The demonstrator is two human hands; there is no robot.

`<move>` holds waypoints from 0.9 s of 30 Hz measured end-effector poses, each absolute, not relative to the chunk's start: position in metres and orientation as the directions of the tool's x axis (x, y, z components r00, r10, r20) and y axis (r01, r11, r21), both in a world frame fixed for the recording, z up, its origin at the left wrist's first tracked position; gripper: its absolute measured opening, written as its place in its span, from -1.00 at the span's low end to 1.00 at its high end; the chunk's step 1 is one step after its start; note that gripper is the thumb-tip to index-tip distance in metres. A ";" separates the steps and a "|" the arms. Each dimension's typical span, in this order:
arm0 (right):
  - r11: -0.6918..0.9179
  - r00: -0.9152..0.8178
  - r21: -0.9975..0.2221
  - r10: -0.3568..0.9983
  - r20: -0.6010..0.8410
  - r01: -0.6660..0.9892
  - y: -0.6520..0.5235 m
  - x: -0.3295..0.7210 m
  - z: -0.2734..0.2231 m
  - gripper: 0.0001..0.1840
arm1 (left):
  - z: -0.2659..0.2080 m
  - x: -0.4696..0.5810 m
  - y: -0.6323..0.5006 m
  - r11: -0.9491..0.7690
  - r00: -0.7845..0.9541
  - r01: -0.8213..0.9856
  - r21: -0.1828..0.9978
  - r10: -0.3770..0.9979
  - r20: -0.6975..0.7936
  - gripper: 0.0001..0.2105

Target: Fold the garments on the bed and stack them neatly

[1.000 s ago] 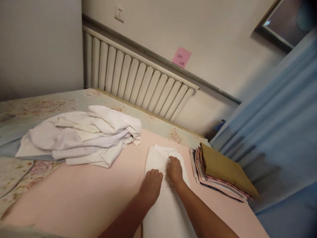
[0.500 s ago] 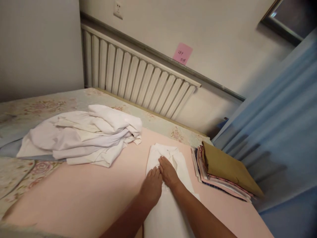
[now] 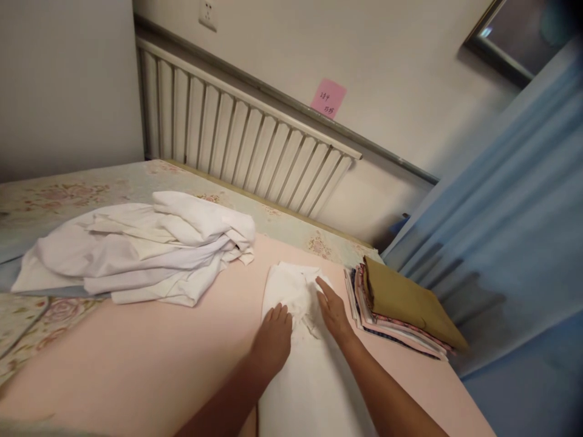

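Note:
A white garment [image 3: 314,382], folded into a long strip, lies on the pink cloth [image 3: 182,358] in front of me. Its far end is rumpled, with small creases near the middle; I cannot tell what kind of garment it is. On its left part rests my left hand [image 3: 274,337], palm down, fingers stretched forward and side by side. My right hand [image 3: 334,312] is at the garment's right edge near the far end, fingers extended and slightly apart. Neither hand is closed round the fabric.
A loose heap of white clothes [image 3: 150,249] lies to the left. To the right is a stack of folded fabrics with a mustard-brown cloth [image 3: 405,300] on top. Behind the floral bedding [image 3: 319,243] stands a radiator [image 3: 237,133]. A blue curtain [image 3: 514,200] hangs at right.
My hands were together on the middle of the garment; now they are apart, the right one having moved to the right edge. The view has shifted slightly.

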State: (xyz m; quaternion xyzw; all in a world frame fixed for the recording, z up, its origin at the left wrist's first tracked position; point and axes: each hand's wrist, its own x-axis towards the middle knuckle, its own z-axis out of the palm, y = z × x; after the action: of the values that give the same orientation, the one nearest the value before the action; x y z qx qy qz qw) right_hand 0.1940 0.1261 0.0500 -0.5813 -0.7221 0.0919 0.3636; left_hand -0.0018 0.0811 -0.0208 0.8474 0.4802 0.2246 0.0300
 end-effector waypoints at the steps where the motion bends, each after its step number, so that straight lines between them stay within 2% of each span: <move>1: 0.267 0.000 -0.571 0.906 0.423 0.777 0.121 0.205 0.050 -0.43 | -0.020 -0.002 0.081 -0.536 0.437 0.800 0.270 0.828 0.352 -0.60; 4: 0.175 0.114 -0.591 0.901 0.418 0.787 0.105 0.230 0.039 -0.38 | -0.022 -0.001 0.082 -0.535 0.431 0.802 0.264 0.825 0.365 -0.59; 7: 0.187 0.070 -0.575 0.916 0.394 0.797 0.089 0.233 0.017 -0.42 | -0.026 0.000 0.082 -0.533 0.424 0.808 0.251 0.821 0.382 -0.59; 9: 0.226 -0.018 -0.510 0.924 0.381 0.830 0.083 0.225 0.001 -0.45 | -0.028 0.000 0.082 -0.529 0.416 0.813 0.243 0.820 0.392 -0.58; 13: 0.305 -0.172 -0.305 0.903 0.393 0.902 0.079 0.212 -0.020 -0.52 | -0.029 0.001 0.083 -0.521 0.400 0.819 0.241 0.818 0.413 -0.59; 17: 0.313 -0.200 -0.222 0.886 0.417 0.923 0.080 0.210 -0.024 -0.53 | -0.030 0.002 0.084 -0.528 0.401 0.812 0.250 0.815 0.419 -0.61; 20: 0.301 -0.179 -0.234 0.885 0.430 0.924 0.078 0.211 -0.020 -0.53 | -0.030 0.002 0.084 -0.523 0.392 0.810 0.266 0.820 0.418 -0.61; 27: 0.199 0.037 -0.392 0.854 0.520 0.898 0.070 0.206 -0.011 -0.51 | -0.011 0.001 0.085 -0.511 0.337 0.788 0.344 0.825 0.454 -0.57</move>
State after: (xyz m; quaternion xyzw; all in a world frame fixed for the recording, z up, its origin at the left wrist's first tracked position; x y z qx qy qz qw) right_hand 0.2062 0.0698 -0.0106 -0.6319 -0.6930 -0.0323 0.3455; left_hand 0.0012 0.0849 -0.0110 0.8170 0.4934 0.2968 0.0312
